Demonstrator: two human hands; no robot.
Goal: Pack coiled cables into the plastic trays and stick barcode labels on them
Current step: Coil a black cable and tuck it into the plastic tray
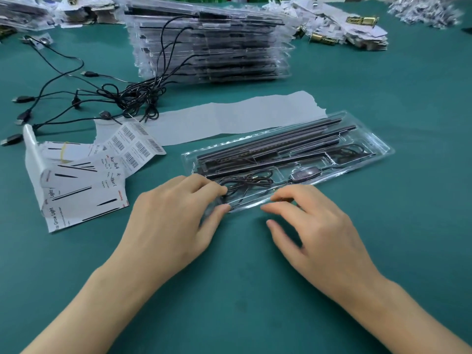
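Green table (383, 226), clear plastic tray (378, 152) on it. Left hand (176, 218) pinched its near-left corner; right hand (314, 226) was blurred, fingers bent at near rim, grip unclear. Coiled cable (245, 182) sat in that corner pocket. Risk: springy loops popping out.

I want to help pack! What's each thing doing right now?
Plastic tray: lies flat, filled.
Coiled cable: inside the tray's near compartment.
Left hand: pinches the tray's near-left corner.
Right hand: fingertips at the tray's rim, blurred.
Tray stack: piled, cables hanging out.
Loose cables: tangled.
Barcode labels: on their sheet.
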